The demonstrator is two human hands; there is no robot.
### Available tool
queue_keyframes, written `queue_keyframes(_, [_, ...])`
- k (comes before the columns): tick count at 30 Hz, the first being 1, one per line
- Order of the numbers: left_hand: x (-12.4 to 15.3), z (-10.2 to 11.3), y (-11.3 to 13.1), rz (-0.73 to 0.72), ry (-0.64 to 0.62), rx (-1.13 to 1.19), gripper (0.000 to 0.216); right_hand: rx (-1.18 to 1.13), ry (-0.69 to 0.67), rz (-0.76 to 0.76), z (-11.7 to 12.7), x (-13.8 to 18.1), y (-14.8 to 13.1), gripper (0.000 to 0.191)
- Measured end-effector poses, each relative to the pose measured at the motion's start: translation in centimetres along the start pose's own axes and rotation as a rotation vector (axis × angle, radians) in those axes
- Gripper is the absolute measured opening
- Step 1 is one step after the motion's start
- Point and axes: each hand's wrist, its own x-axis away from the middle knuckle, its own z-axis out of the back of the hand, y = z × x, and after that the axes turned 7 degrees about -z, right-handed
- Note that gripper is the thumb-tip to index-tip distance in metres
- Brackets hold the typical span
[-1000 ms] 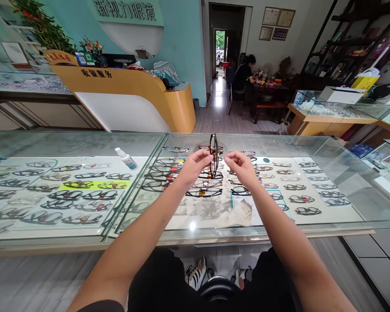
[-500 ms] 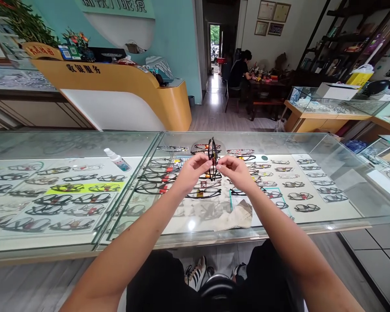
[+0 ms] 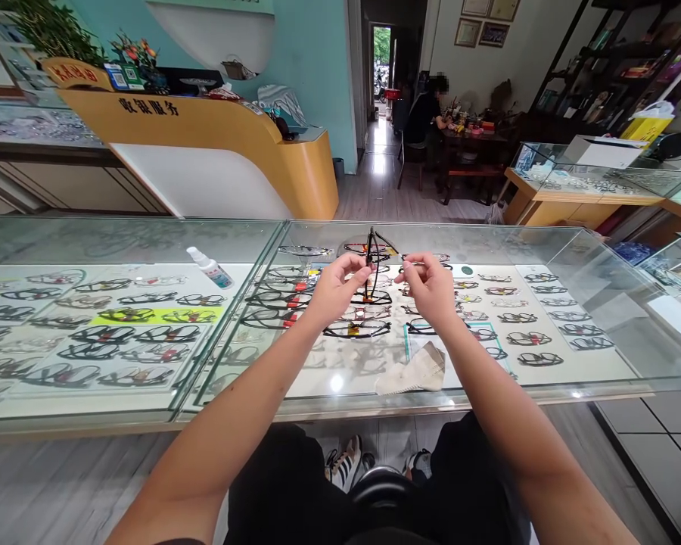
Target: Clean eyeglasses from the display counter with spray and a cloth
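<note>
A dark pair of eyeglasses [image 3: 369,246] is held upright on its side above the glass counter. My left hand [image 3: 337,290] pinches the front frame between thumb and fingers. With closed fingertips my right hand [image 3: 433,291] grips the end of one temple arm, which slants out from the top of the frame. Below the hands, several more glasses, among them a dark pair [image 3: 356,329], are laid out in the counter. A beige cloth [image 3: 414,372] lies crumpled nearer to me, under my right forearm.
The glass display counter [image 3: 329,412] spans the view in front of me. A white spray bottle [image 3: 209,268] lies tilted at the left. Farther off are a yellow-and-white cash desk [image 3: 204,127], a person [image 3: 425,117] seated at a table, and another display case [image 3: 579,189].
My right hand has moved right, away from my left, and one temple arm has swung outward from the frame. The view has shifted slightly.
</note>
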Motion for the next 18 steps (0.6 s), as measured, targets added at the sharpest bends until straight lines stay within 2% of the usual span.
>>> queue_keyframes(6, [0.0, 0.4, -0.3, -0.002, -0.031, -0.038, 0.039, 0.061, 0.203, 0.081, 0.6, -0.5, -0.1, 0.023])
queue_keyframes(13, [-0.1, 1.0, -0.1, 0.010, -0.066, -0.198, 0.037, 0.052, 0.330, 0.189, 1.1, -0.8, -0.7, 0.031])
queue_keyframes(18, [-0.2, 0.9, 0.3, 0.095, -0.017, -0.022, 0.050, 0.060, 0.288, 0.251, 0.8, -0.3, -0.7, 0.035])
